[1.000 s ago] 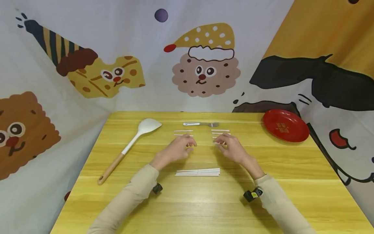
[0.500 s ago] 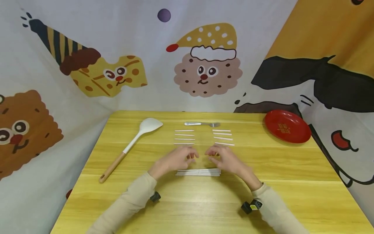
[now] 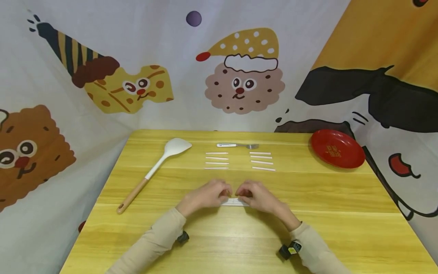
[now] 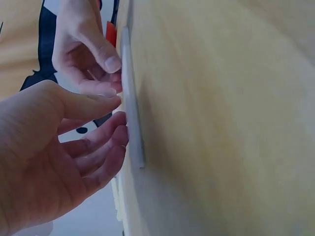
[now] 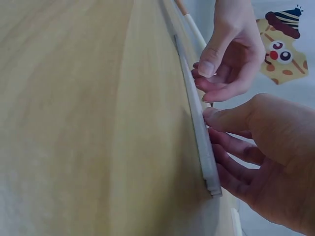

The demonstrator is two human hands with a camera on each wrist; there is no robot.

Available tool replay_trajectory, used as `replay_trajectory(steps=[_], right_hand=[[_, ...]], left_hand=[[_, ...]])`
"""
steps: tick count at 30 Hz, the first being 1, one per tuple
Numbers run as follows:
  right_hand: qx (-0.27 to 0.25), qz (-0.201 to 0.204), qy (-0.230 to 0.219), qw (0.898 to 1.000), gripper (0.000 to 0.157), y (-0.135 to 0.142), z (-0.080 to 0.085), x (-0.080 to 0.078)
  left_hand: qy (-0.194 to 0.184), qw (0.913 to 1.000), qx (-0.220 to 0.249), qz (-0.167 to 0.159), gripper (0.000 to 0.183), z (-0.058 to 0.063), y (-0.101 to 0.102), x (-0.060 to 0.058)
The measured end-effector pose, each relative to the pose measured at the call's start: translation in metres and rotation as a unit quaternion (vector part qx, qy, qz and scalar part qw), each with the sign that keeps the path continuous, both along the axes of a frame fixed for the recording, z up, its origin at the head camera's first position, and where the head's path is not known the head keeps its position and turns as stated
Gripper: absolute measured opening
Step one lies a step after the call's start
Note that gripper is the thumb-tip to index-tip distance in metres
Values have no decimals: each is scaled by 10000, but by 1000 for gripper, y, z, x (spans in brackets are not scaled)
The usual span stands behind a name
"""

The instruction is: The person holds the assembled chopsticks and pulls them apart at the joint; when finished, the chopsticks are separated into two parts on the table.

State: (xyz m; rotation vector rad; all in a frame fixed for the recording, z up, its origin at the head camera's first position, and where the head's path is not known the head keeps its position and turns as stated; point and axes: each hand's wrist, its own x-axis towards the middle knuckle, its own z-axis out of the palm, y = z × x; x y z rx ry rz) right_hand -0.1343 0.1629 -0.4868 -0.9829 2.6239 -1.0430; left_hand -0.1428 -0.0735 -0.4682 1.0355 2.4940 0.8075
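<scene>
A small bundle of thin white sticks (image 3: 234,202) lies crosswise on the table in front of the person. Over its left part is the left hand (image 3: 212,193), its fingertips close beside the sticks. The right hand (image 3: 258,196) is at the right part, thumb and fingers bent loosely. In the right wrist view the right thumb tip seems to touch the edge of the bundle (image 5: 199,128). Neither hand plainly pinches a stick. Behind the hands lie short white sticks in two columns, a left column (image 3: 217,163) and a right column (image 3: 262,162).
A fork (image 3: 237,145) with a white handle lies behind the columns. On the left is a white spatula (image 3: 155,167) with a wooden handle. A red plate (image 3: 338,149) sits at the back right. A printed cloth (image 3: 184,114) hangs behind the wooden table (image 3: 226,243).
Both hands have moved from the two columns of short sticks toward the front, down to the bundle. The columns, partly covered before, are now in full sight.
</scene>
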Motion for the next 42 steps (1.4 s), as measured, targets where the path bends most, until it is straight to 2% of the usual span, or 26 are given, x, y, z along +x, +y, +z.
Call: replay_trajectory(steps=[7, 17, 21, 25, 32, 38, 42], right_hand=[[-18, -118, -48, 9999, 12, -1, -3, -2], [109, 17, 358, 9993, 11, -1, -4, -5], [143, 43, 368, 9992, 12, -1, -4, -4], [50, 22, 714, 9974, 14, -2, -2, -6], [-271, -138, 1566, 9872, 20, -4, 12, -12], [-625, -196, 2134, 9748, 18, -7, 24, -16], [-879, -117, 2337, 9683, 18, -10, 27, -19]], left_hand=[[154, 9997, -187, 6, 22, -5, 6, 1], [576, 9979, -286, -21, 13, -10, 10, -4], [655, 9976, -202, 21, 13, -10, 11, -5], [686, 9975, 83, 178, 11, -9, 10, -8], [1499, 9859, 599, 437, 9, 6, 4, -18], [1476, 9825, 1057, 419, 8, 23, 1, -20], [1535, 9807, 1118, 463, 10, 29, 1, -20]])
